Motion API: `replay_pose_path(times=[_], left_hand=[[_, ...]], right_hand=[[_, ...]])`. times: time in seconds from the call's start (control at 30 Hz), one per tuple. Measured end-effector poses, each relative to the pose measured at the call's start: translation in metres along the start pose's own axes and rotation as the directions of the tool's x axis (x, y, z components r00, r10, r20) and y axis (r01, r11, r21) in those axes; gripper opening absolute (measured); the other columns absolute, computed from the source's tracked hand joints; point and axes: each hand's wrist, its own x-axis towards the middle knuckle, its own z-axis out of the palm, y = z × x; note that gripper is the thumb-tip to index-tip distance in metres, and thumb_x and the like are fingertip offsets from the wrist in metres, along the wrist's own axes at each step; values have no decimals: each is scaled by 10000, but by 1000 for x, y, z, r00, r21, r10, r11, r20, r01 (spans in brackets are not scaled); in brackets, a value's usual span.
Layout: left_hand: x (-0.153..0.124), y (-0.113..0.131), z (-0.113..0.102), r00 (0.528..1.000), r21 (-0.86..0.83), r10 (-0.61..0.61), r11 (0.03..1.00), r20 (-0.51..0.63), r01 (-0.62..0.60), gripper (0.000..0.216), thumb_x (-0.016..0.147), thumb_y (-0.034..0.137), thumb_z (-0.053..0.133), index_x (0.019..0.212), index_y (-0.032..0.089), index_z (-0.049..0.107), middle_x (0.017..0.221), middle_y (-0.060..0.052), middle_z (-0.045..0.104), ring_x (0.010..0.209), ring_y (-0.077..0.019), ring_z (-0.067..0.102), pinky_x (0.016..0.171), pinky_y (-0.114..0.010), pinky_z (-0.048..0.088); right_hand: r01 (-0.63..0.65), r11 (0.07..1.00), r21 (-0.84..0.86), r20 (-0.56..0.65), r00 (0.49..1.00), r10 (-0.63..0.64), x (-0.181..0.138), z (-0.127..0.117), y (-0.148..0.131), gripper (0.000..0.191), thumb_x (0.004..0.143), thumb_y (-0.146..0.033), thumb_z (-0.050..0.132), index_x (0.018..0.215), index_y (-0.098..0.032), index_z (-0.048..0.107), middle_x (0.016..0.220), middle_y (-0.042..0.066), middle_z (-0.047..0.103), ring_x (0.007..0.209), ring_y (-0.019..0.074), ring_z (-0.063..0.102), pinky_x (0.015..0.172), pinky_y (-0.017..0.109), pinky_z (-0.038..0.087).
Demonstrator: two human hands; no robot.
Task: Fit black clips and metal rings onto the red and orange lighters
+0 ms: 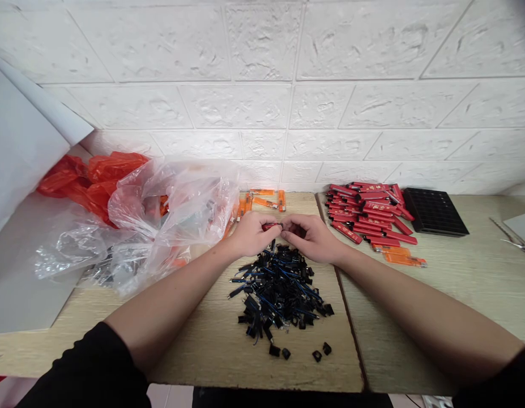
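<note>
My left hand [256,233] is closed around a red lighter [270,226], most of which its fingers hide. Meeting it from the other side, my right hand [308,235] pinches at the lighter's dark end; whether a separate small part sits between those fingertips cannot be made out. Just below both hands lies a heap of small black parts [283,283], with blue wires and bits of metal among them. A few loose black caps [316,356] rest nearer the table's front edge.
Red lighters [372,212] are piled at the right, beside a black slotted tray [434,211]. Orange lighters [404,258] lie before the pile, others [264,201] behind my hands. Clear plastic bags [173,209] and a red bag [101,178] fill the left. Metal tweezers [511,238] lie far right.
</note>
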Motion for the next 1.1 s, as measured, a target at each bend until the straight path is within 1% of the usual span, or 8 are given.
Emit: replay_pose_path(times=[0.23, 0.57, 0.73, 0.87, 1.1], left_hand=[[0, 0, 1, 1000, 16, -5, 1000, -2, 5, 321, 916, 295, 592, 619, 186, 537, 605, 37, 429, 628, -128, 401, 610, -297, 281], [0, 1, 1, 1000, 22, -18, 1000, -4, 18, 307, 881, 261, 580, 600, 194, 477, 597, 43, 408, 626, -126, 387, 611, -307, 276], [0, 1, 1, 998, 30, -55, 998, -13, 55, 306, 833, 241, 588, 574, 202, 429, 582, 49, 349, 609, -121, 353, 590, -307, 263], [0, 3, 2, 996, 30, -86, 996, -15, 86, 299, 821, 251, 594, 570, 202, 437, 583, 47, 341, 609, -122, 352, 583, -307, 267], [-1, 2, 1, 1000, 21, -22, 1000, -11, 22, 318, 853, 261, 572, 575, 202, 431, 582, 43, 361, 606, -120, 351, 583, -306, 251]], right_hand=[[3, 1000, -1, 3, 1000, -3, 0, 0, 0, 177, 1017, -313, 636, 899, -184, 667, 721, -13, 580, 648, 126, 489, 618, 260, 400], [4, 1000, -7, -1, 1000, -4, 0, 0, 2, 158, 1002, -297, 652, 906, -177, 685, 729, -11, 595, 643, 122, 496, 615, 260, 403], [-13, 1000, 10, 6, 1000, 13, -1, 1, 3, 148, 997, -308, 668, 931, -181, 706, 737, -4, 618, 640, 127, 502, 611, 263, 414], [-10, 1000, 18, 4, 1000, 10, -1, 1, 3, 140, 995, -307, 673, 943, -184, 713, 738, -3, 626, 635, 129, 503, 607, 267, 415], [29, 999, -29, -3, 1000, -29, -1, -1, 3, 179, 1026, -300, 610, 944, -177, 712, 798, 26, 665, 721, 153, 550, 673, 281, 451]])
